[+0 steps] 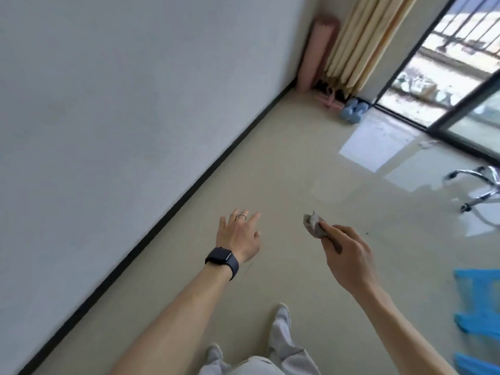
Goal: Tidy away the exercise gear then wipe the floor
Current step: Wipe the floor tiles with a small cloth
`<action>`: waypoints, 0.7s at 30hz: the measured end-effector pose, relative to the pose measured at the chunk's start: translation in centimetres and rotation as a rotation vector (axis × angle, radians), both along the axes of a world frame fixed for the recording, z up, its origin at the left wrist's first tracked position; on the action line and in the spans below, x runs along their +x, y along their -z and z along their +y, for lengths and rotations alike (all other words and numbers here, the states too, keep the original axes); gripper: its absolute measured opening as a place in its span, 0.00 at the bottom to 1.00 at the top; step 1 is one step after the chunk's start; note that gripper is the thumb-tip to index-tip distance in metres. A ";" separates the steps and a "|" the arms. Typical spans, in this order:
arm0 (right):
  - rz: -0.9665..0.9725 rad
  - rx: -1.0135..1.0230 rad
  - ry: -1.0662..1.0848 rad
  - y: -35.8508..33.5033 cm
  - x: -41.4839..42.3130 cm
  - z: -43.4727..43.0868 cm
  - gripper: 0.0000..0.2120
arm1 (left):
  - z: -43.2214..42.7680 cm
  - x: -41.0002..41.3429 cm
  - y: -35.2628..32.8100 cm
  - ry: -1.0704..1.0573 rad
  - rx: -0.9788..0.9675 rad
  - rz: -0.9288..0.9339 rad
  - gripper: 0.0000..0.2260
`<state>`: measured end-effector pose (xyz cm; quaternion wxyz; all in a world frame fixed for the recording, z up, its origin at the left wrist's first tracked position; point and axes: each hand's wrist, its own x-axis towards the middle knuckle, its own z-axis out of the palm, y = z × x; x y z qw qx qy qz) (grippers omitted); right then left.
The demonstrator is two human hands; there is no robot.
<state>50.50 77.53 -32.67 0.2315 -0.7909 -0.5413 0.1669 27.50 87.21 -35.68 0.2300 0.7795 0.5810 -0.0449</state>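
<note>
My right hand [349,255] pinches a small crumpled grey cloth [315,224] above the beige floor [270,171]. My left hand [239,235], with a ring and a dark wrist watch, hangs with its fingers spread and nothing in it. Far off in the corner a rolled pink mat [316,55] stands upright against the wall. At its foot lie a pink piece of gear [330,100] and two light blue dumbbells [353,110].
A white wall with a black skirting runs along the left. Cream curtains [370,39] and a glass sliding door [460,85] fill the far right. A chrome chair base [479,185] and a blue plastic object [479,315] stand at the right edge.
</note>
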 end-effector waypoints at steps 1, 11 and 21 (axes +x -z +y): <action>-0.004 0.050 0.067 -1.5 1.0 -1.1 0.16 | 0.7 1.6 -2.1 0.052 0.053 -0.019 0.24; -0.044 0.353 0.567 -9.8 15.8 -9.0 0.17 | 3.9 24.7 -14.0 0.558 0.370 -0.139 0.23; -0.152 0.386 0.827 -12.4 39.6 -13.8 0.16 | 2.5 54.7 -18.3 0.802 0.421 -0.200 0.24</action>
